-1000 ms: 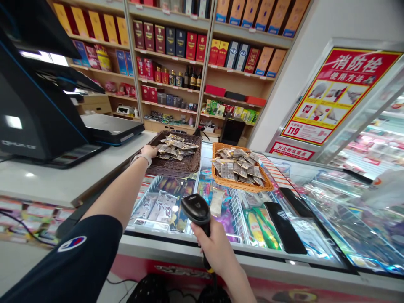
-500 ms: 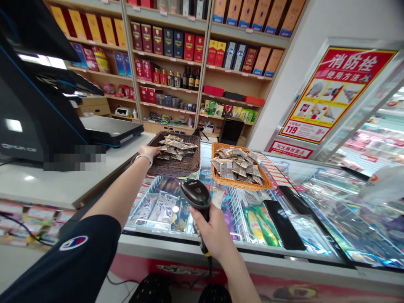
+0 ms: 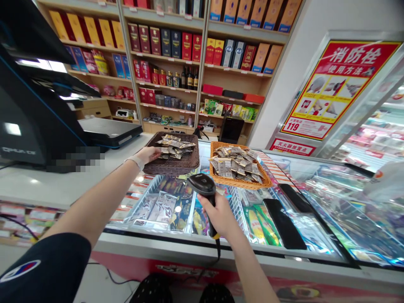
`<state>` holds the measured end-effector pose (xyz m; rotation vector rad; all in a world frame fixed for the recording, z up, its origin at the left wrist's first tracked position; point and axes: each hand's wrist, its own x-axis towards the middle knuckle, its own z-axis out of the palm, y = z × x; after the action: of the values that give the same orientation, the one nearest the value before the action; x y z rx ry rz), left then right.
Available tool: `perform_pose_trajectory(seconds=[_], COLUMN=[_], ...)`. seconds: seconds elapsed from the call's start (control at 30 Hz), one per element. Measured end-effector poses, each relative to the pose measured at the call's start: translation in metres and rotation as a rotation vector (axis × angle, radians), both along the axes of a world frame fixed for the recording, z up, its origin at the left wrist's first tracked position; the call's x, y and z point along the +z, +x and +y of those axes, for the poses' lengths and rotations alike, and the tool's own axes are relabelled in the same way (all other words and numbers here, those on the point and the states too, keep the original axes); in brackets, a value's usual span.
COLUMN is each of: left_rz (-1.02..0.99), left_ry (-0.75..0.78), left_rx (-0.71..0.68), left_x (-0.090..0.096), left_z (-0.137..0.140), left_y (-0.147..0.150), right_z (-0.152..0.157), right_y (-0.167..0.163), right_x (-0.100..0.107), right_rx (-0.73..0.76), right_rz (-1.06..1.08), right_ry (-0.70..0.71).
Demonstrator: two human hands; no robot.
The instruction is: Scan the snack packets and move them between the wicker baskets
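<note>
My right hand (image 3: pixel 220 212) is wrapped round the handle of a black barcode scanner (image 3: pixel 202 183), whose head points forward above the glass. Over the left side of a dark brown wicker basket (image 3: pixel 170 169) reaches my left hand (image 3: pixel 148 155). Its fingers are drawn together at the edge of a loose heap of small packets (image 3: pixel 175 145) in that basket; what they pinch, if anything, is hidden. To the right, an orange wicker basket (image 3: pixel 244 182) holds a bigger pile of similar small packets (image 3: pixel 235 162).
Both baskets stand on a glass-topped freezer (image 3: pixel 151 236) with packaged goods inside. Two black phones (image 3: pixel 284 224) lie at right. A black checkout machine (image 3: pixel 47 122) and a flat scale (image 3: pixel 110 130) are on the left counter. The scanner's cable (image 3: pixel 217 250) hangs down in front.
My left hand has drawn slightly back and left, still at the packets in the brown basket. The right hand has shifted a little right and up with the scanner.
</note>
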<state>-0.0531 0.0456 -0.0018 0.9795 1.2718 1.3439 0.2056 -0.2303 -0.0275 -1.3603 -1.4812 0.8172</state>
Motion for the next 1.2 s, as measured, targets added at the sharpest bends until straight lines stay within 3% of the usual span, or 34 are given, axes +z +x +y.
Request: perform_pose_trajectory(seconds=[0.1, 0.23, 0.33, 0.47, 0.7, 0.97, 1.2], left_rz=[-0.143, -0.4, -0.468, -0.42, -0.369, -0.434, -0.484], left_ry=[-0.088, 0.002, 0.117, 0.2, 0.226, 0.144, 0.103], left_rx=[-0.064, -0.158, -0.154, -0.199, -0.288, -0.518, -0.683], left_x=[0.017, 0.028, 0.016, -0.015, -0.052, -0.064, -0.073], left_z=[-0.018, -0.061, -0.094, -0.119, -0.133, -0.139, -0.133], left_y=[0.0, 0.017, 0.043, 0.076, 0.1, 0.109, 0.109], right_z=[0.022, 0.041, 0.041, 0.033, 0.033, 0.04, 0.036], right_y=[0.008, 0.017, 0.022, 0.03, 0.041, 0.041, 0.04], right_x=[0.004, 0.003, 0.001, -0.001, -0.015, -0.026, -0.029], right_rx=[0.07, 0.148, 0.161, 0.167, 0.158, 0.178, 0.112], right_rz=[0.012, 0.106, 0.145, 0.279, 0.373, 0.371, 0.386], right_ry=[-0.021, -0.054, -0.076, -0.142, -0.109, -0.137, -0.107])
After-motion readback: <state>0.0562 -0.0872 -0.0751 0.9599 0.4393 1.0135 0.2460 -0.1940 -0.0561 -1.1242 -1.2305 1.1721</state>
